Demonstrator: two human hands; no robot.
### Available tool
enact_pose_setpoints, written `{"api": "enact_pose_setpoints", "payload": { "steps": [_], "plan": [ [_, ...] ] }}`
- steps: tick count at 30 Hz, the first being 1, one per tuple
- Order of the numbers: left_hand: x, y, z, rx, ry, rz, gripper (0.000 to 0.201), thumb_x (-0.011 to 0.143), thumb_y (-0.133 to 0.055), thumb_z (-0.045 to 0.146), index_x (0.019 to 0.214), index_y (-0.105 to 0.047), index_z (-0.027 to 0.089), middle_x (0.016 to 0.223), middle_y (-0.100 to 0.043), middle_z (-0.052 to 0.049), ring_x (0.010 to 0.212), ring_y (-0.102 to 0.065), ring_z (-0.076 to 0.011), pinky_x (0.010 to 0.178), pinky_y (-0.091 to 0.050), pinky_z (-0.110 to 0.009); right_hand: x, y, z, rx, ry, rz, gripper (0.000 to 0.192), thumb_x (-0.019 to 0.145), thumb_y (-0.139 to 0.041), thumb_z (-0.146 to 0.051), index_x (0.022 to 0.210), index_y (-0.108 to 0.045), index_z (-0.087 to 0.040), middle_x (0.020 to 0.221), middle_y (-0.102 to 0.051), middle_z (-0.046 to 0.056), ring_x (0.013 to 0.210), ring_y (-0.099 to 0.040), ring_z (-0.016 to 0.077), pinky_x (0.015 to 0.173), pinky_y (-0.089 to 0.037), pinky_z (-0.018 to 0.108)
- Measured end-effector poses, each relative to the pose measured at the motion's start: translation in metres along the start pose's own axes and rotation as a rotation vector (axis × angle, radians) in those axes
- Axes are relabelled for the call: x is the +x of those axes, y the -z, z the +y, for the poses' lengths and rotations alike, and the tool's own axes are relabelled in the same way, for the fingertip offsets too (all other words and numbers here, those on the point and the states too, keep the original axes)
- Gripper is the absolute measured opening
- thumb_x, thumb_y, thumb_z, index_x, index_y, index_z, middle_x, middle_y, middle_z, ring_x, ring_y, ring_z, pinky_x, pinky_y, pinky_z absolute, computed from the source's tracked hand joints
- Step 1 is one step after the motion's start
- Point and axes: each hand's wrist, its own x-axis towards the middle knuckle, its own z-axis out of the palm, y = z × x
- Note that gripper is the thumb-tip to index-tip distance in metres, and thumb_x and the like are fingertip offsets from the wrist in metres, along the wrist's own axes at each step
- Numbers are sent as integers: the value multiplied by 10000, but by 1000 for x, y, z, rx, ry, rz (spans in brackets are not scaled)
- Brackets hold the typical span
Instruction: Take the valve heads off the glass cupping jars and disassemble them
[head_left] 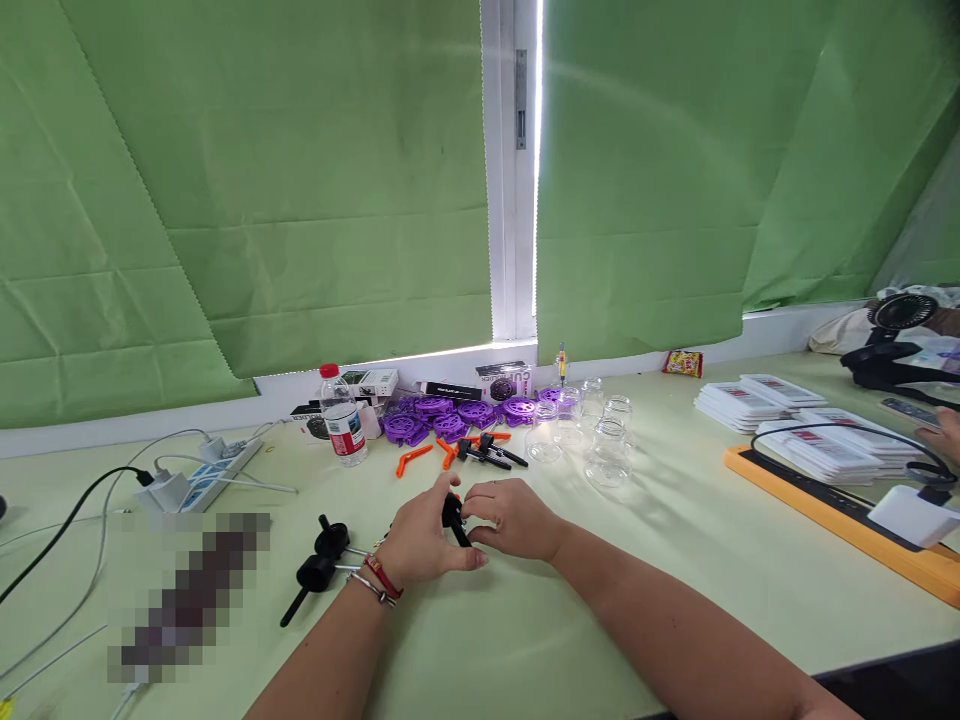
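Between my hands is a black plastic part with a rod-like handle (457,522), mostly covered by fingers. My left hand (418,535) closes around it, with the thumb stretched along its near side. From the other side, my right hand (512,518) has its fingers curled and pinched at the part's edge; what exactly those fingertips grip is hidden. Left of my left hand lie two black round parts with handles (316,573) and thin metal rods. Beyond the hands are several black-tipped pieces (491,452) and orange angled pieces (414,459).
Purple wheel-shaped pieces (450,425) pile up near the window. A red-capped bottle (346,425) stands left of them, clear glass jars (607,458) right. A power strip (225,470) with cables lies left. White stacks (817,450), an orange-edged strip (832,515) and another person's hand (943,435) are right.
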Motion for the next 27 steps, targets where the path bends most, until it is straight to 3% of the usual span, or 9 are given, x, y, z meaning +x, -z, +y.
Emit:
{"api": "enact_pose_setpoints", "payload": {
  "steps": [10, 16, 19, 27],
  "plan": [
    [-1, 1, 3, -11, -2, -2, 880, 511, -725, 574, 1227, -331, 248, 951, -632, -26, 821, -609, -233, 712, -448, -322, -1, -2, 0, 15, 9, 6, 52, 742, -616, -186, 710, -574, -190, 744, -625, -17, 657, -541, 115, 561, -314, 241],
    [-1, 0, 3, -11, -7, -6, 842, 505, -730, 550, 1198, -349, 262, 940, -636, -14, 818, -611, -230, 703, -437, -310, -1, -3, 1, 30, 16, -16, 34, 741, -611, -183, 722, -583, -192, 778, -639, -11, 684, -554, 120, 575, -321, 239],
    [-1, 1, 3, -12, -7, 4, 847, 509, -726, 554, 1206, -343, 260, 948, -633, -16, 839, -613, -236, 729, -439, -321, -1, -3, 1, 44, 22, 2, 74, 749, -609, -191, 822, -605, -200, 829, -651, -4, 713, -564, 127, 592, -333, 240],
    [-2, 2, 6, 5, -10, 0, 843, 507, -728, 561, 1199, -354, 255, 931, -638, -18, 831, -616, -241, 715, -445, -324, -1, -4, 0, 28, 17, -3, 35, 752, -602, -182, 779, -593, -202, 796, -638, -13, 693, -553, 119, 579, -333, 236]
  ]
}}
